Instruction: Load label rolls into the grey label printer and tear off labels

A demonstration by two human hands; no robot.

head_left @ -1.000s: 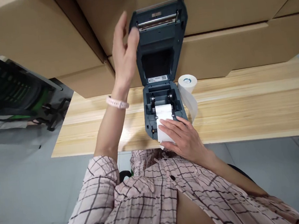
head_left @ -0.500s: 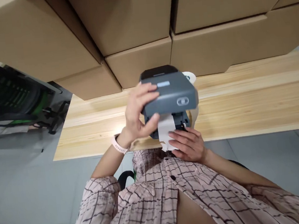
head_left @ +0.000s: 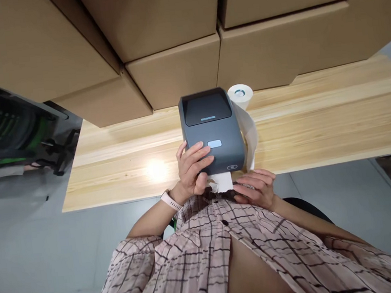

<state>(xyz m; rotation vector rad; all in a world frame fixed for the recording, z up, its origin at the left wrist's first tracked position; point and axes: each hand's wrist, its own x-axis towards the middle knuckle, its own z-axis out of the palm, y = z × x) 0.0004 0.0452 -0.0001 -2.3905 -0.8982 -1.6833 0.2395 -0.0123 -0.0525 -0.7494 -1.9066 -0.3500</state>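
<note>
The printer [head_left: 213, 133] sits closed on the wooden table [head_left: 305, 125], my left hand [head_left: 193, 169] resting with parted fingers across its front left corner. My right hand [head_left: 257, 189] curls beside the paper strip [head_left: 224, 182] jutting from the printer's front; whether it pinches anything, I can't tell.

Dark grey printer [head_left: 215, 132], closed; ragged-ended white paper strip [head_left: 225, 181] protruding in front.

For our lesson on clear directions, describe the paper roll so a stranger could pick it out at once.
Find the long wooden table before the cardboard boxes, then the dark grey label printer on it. The paper roll stands right of the printer's far end. Unlike the short paper strip poking from the printer's front, it is coiled and trails a long loose tail.
</note>
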